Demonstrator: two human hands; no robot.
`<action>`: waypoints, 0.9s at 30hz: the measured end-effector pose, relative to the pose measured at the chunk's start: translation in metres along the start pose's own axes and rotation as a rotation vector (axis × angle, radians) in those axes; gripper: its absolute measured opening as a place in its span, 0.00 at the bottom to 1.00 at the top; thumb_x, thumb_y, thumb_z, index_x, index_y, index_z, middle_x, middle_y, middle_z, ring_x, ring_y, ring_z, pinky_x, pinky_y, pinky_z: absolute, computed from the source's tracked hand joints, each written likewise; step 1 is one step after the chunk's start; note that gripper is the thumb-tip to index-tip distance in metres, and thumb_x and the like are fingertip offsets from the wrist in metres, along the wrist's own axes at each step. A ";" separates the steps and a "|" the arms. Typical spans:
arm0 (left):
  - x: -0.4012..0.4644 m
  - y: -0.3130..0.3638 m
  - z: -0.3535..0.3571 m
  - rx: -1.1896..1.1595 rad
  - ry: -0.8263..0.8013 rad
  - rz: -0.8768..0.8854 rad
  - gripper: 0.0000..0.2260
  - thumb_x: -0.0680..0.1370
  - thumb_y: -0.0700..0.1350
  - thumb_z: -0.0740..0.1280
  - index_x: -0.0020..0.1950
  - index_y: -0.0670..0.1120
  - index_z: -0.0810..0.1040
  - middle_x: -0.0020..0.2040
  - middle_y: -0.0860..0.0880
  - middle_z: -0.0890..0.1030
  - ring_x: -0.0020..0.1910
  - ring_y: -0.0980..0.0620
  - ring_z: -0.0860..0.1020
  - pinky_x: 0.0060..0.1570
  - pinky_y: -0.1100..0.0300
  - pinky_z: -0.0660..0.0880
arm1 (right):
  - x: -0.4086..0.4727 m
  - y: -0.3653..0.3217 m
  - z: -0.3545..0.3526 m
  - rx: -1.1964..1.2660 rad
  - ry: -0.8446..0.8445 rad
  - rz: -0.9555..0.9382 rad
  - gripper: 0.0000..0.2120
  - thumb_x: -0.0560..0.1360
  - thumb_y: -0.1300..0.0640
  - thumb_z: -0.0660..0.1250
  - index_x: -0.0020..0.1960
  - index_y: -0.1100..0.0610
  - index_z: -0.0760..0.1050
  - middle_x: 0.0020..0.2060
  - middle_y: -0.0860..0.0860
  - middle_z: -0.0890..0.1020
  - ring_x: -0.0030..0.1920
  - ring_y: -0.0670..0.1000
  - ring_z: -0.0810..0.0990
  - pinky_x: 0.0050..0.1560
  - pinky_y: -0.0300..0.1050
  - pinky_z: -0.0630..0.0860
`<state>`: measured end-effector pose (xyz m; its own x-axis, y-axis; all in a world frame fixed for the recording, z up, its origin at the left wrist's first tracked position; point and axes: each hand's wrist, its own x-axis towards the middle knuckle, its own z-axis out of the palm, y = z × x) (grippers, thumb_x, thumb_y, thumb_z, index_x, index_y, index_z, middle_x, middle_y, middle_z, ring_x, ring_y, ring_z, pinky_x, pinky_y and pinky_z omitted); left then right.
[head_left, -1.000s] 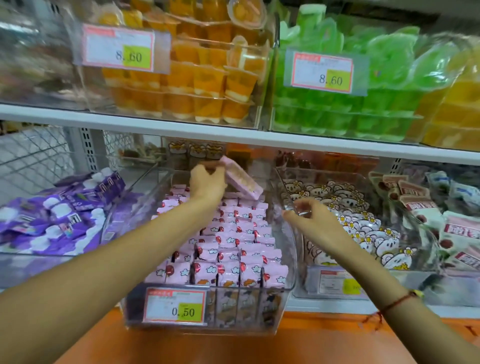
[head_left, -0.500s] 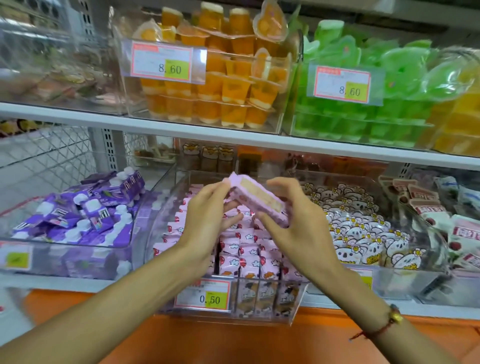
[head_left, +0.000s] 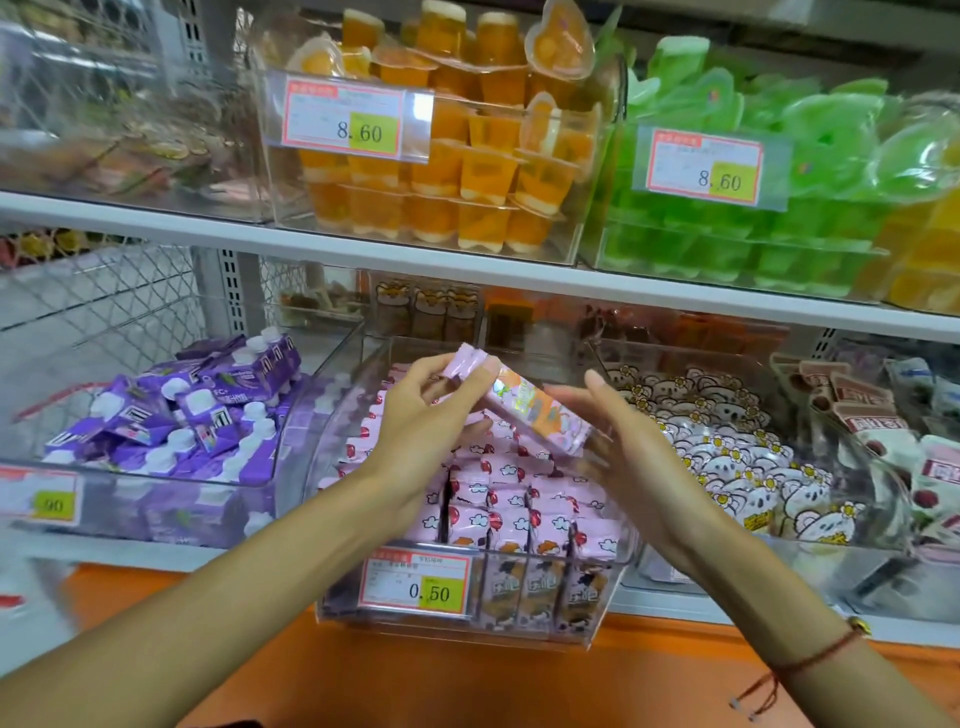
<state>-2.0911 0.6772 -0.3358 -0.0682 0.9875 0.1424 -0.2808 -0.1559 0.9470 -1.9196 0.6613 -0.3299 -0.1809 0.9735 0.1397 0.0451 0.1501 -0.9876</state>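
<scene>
Fingers: left hand (head_left: 418, 421) pinching pink pack (head_left: 540, 415), right hand (head_left: 628, 447) splayed free; clear bin (head_left: 457, 636) beneath holds pink packets (head_left: 498, 499).

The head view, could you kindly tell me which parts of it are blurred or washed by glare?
Head view: the right hand is motion-smeared, while the left hand and the pink packet it pinches are sharper; head view: the upper-left bin is soft, and pale reflections cross the clear bin around the 8.60 label.
</scene>
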 end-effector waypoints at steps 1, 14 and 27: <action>0.001 0.000 0.000 0.030 0.012 0.023 0.14 0.73 0.48 0.72 0.57 0.49 0.77 0.52 0.51 0.82 0.48 0.59 0.82 0.39 0.69 0.77 | 0.000 0.000 -0.002 -0.043 0.011 -0.029 0.22 0.67 0.36 0.62 0.53 0.47 0.81 0.53 0.46 0.84 0.52 0.45 0.82 0.53 0.42 0.78; 0.023 0.001 0.021 0.397 -0.234 0.194 0.14 0.78 0.46 0.66 0.64 0.52 0.73 0.58 0.58 0.78 0.55 0.64 0.76 0.50 0.72 0.73 | 0.010 -0.001 -0.030 -0.386 0.402 -0.478 0.18 0.74 0.62 0.69 0.59 0.53 0.65 0.45 0.44 0.77 0.40 0.39 0.77 0.41 0.34 0.75; 0.144 -0.064 0.078 1.500 -0.602 0.104 0.15 0.83 0.49 0.53 0.63 0.45 0.72 0.63 0.41 0.72 0.64 0.43 0.70 0.64 0.49 0.68 | 0.093 0.023 -0.072 -0.558 0.553 -0.336 0.18 0.74 0.60 0.70 0.54 0.50 0.62 0.41 0.53 0.81 0.47 0.58 0.82 0.49 0.52 0.76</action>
<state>-2.0085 0.8313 -0.3537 0.4403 0.8972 -0.0347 0.8636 -0.4126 0.2899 -1.8648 0.7676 -0.3346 0.2278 0.7844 0.5769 0.5787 0.3674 -0.7281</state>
